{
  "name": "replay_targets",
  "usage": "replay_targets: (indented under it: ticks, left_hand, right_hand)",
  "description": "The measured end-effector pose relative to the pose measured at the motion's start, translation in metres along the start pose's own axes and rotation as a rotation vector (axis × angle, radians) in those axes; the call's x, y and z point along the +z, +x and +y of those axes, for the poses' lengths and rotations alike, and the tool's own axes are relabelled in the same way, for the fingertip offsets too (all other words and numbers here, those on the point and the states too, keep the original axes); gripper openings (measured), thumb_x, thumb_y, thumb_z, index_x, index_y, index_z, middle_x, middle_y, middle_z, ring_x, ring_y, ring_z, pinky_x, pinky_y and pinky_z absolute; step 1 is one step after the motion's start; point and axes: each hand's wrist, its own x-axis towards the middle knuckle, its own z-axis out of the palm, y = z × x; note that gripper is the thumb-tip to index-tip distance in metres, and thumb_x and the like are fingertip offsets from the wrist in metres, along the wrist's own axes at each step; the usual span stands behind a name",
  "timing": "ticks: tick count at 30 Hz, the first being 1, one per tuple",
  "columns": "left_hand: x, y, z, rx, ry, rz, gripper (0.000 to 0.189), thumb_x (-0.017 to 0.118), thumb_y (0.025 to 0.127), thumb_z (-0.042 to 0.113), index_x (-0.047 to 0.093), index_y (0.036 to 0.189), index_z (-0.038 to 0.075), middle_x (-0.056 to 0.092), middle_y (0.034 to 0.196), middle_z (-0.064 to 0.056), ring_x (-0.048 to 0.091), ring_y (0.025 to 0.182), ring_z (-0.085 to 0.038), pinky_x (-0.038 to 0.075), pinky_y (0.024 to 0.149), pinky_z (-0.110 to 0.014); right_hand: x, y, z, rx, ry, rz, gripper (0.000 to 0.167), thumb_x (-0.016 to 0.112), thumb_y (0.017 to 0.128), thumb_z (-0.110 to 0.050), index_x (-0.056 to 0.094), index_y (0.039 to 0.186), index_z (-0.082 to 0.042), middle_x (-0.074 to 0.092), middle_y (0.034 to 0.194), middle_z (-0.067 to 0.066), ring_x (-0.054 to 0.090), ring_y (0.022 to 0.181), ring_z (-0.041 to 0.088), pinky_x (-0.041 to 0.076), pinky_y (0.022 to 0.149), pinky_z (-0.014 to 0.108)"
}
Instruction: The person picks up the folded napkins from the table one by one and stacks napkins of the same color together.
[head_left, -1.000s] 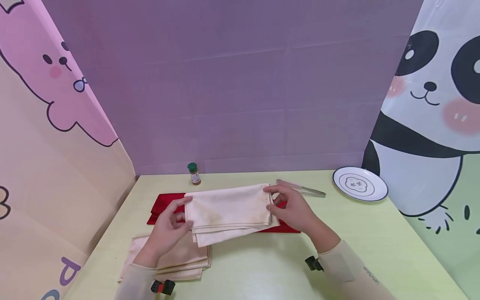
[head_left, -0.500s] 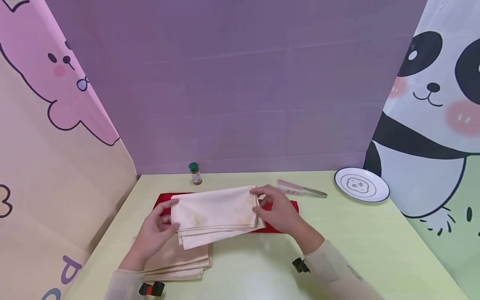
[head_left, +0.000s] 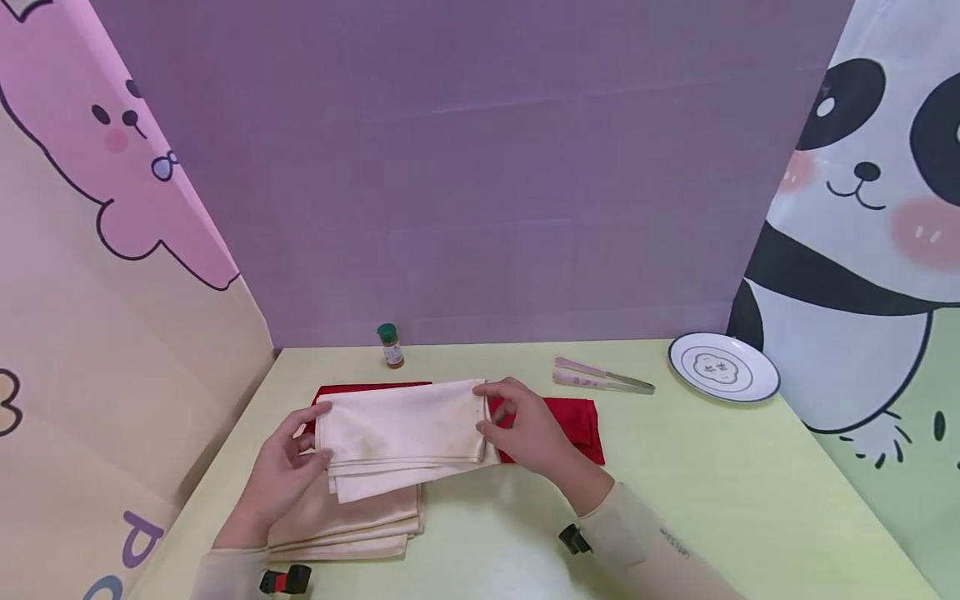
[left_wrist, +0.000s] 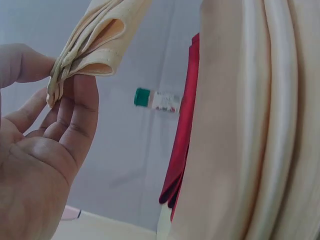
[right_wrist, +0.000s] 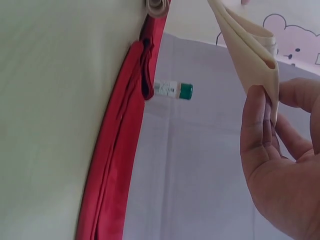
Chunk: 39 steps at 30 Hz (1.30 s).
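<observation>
A folded cream cloth is held up off the table between both hands. My left hand pinches its left end between thumb and fingers; in the left wrist view the layered folds show above the fingertips. My right hand pinches the right end, and the right wrist view shows that cloth end hanging between thumb and fingers. Beneath and in front lies another folded beige cloth, partly hidden by the left hand. Behind the held cloth, a folded red cloth lies flat, its middle covered from view.
A small green-capped bottle stands at the back of the table. Pink-handled tongs lie right of centre. A white plate with a dark rim sits at the back right, against the panda-printed wall.
Both hands have carried the cream cloth to the left, over the beige one, and slightly lower. More of the red cloth's right end shows now, and the tongs are fully uncovered.
</observation>
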Motion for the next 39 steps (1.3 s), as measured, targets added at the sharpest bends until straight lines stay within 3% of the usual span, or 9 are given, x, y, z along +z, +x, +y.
replay_targets:
  ticks: [7, 15, 22, 28, 34, 39]
  left_hand:
    - [-0.018, -0.005, -0.006, 0.011, -0.057, 0.001, 0.066, 0.057, 0.089, -0.027, 0.043, 0.151, -0.008, 0.046, 0.150, -0.023, 0.068, 0.100, -0.011, 0.059, 0.077, -0.024]
    - [-0.035, -0.014, -0.010, -0.022, -0.150, -0.046, 0.067, 0.053, 0.092, -0.026, 0.036, 0.154, -0.010, 0.047, 0.150, -0.019, 0.067, 0.100, -0.013, 0.059, 0.075, -0.024]
    - [-0.046, -0.021, -0.012, -0.030, -0.161, -0.044, 0.065, 0.057, 0.093, -0.024, 0.036, 0.153, -0.012, 0.049, 0.146, -0.018, 0.066, 0.096, -0.013, 0.059, 0.073, -0.025]
    - [-0.055, -0.028, -0.015, -0.029, -0.182, -0.055, 0.065, 0.056, 0.093, -0.025, 0.033, 0.153, -0.014, 0.043, 0.154, -0.018, 0.065, 0.095, -0.010, 0.058, 0.073, -0.022]
    - [-0.061, -0.036, -0.016, -0.053, -0.159, -0.046, 0.063, 0.053, 0.092, -0.027, 0.036, 0.151, -0.015, 0.044, 0.154, -0.016, 0.067, 0.097, -0.012, 0.059, 0.073, -0.025]
    - [-0.067, -0.041, -0.018, -0.058, -0.145, -0.048, 0.061, 0.052, 0.093, -0.026, 0.037, 0.151, -0.014, 0.044, 0.154, -0.014, 0.067, 0.097, -0.011, 0.058, 0.073, -0.024]
  right_hand:
    - [0.018, 0.001, -0.007, 0.031, -0.006, -0.024, 0.047, 0.082, 0.089, -0.008, 0.069, 0.133, -0.016, 0.062, 0.118, -0.003, 0.067, 0.079, 0.016, 0.057, 0.057, 0.030]
    - [0.034, 0.002, -0.014, 0.017, -0.003, -0.039, 0.045, 0.082, 0.089, -0.009, 0.069, 0.132, -0.013, 0.063, 0.116, -0.002, 0.067, 0.077, 0.014, 0.057, 0.061, 0.029]
    - [0.047, 0.004, -0.016, 0.033, 0.002, -0.055, 0.046, 0.083, 0.089, -0.011, 0.068, 0.133, -0.015, 0.061, 0.120, -0.005, 0.068, 0.076, 0.012, 0.058, 0.065, 0.029]
    - [0.056, 0.003, -0.018, 0.059, 0.006, -0.065, 0.046, 0.083, 0.089, -0.010, 0.068, 0.133, -0.015, 0.059, 0.129, -0.001, 0.067, 0.080, 0.013, 0.059, 0.067, 0.029]
    - [0.066, 0.002, -0.020, 0.016, -0.024, -0.077, 0.042, 0.082, 0.089, -0.008, 0.070, 0.129, -0.010, 0.061, 0.113, -0.001, 0.068, 0.077, 0.010, 0.058, 0.073, 0.027]
    - [0.075, 0.000, -0.019, 0.028, -0.016, -0.081, 0.040, 0.082, 0.089, -0.008, 0.071, 0.126, -0.012, 0.063, 0.113, -0.002, 0.069, 0.075, 0.008, 0.058, 0.070, 0.027]
